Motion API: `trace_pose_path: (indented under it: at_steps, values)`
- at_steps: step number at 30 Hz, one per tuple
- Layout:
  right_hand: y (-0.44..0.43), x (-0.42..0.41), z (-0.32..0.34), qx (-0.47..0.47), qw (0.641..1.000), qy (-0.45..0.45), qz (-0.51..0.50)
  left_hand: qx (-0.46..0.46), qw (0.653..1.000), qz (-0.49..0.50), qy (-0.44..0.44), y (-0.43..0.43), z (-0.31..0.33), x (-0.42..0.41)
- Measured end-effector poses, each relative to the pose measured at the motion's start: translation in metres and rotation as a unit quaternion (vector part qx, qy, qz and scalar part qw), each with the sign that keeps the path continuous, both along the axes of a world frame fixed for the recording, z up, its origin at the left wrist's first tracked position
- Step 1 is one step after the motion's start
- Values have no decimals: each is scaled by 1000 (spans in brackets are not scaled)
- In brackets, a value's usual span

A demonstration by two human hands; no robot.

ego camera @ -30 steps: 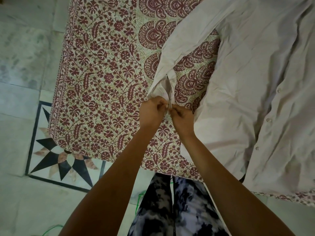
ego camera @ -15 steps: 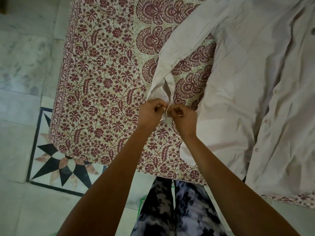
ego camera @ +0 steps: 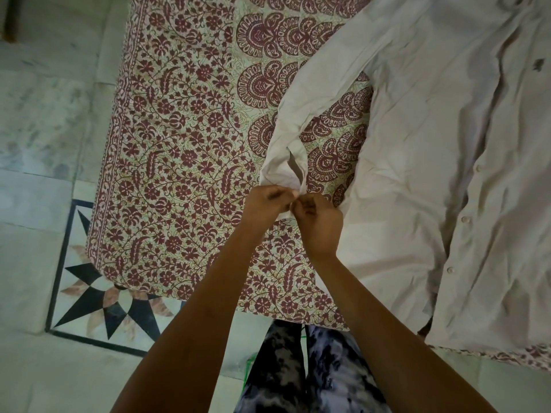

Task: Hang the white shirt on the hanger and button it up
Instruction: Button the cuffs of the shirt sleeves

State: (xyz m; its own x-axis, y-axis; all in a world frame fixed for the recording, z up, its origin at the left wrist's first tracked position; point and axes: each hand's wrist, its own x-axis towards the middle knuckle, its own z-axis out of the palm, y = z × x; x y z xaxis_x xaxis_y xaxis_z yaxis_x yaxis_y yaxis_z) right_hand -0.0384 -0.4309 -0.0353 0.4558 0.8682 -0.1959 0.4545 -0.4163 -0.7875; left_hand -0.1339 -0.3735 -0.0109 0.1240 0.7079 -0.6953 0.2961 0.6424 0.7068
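The shirt (ego camera: pixel 417 144) is plain off-white with pale buttons (ego camera: pixel 465 219) and one small dark mark (ego camera: pixel 538 65). The bedspread (ego camera: pixel 185 144) is cream, printed in maroon with flowers, leafy vines and fan-shaped paisley motifs. The floor (ego camera: pixel 44 114) is pale grey-green marble with a black, white and pinkish star inlay (ego camera: pixel 101 305), and the trousers (ego camera: pixel 298 377) are mottled black and grey.

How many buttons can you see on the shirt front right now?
3, in a line down the front of the white shirt: upper button, middle button, lower button. More may be hidden in folds.
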Motion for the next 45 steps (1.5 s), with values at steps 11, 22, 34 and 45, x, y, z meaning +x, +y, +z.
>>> trace_pose_path:
  at_steps: [11,22,34,45]
  values:
    - [3,9,0,-48,960,260,-95,126,985,-90,76,4,-8,2]
    - [0,13,-2,-62,966,230,-102,189,959,-168,132,1,0,12]
    - [-3,7,3,14,998,68,-6,9,998,50,-36,0,-4,11]
    - [-4,6,-1,15,990,132,-49,-54,988,113,-88,-4,-10,11]
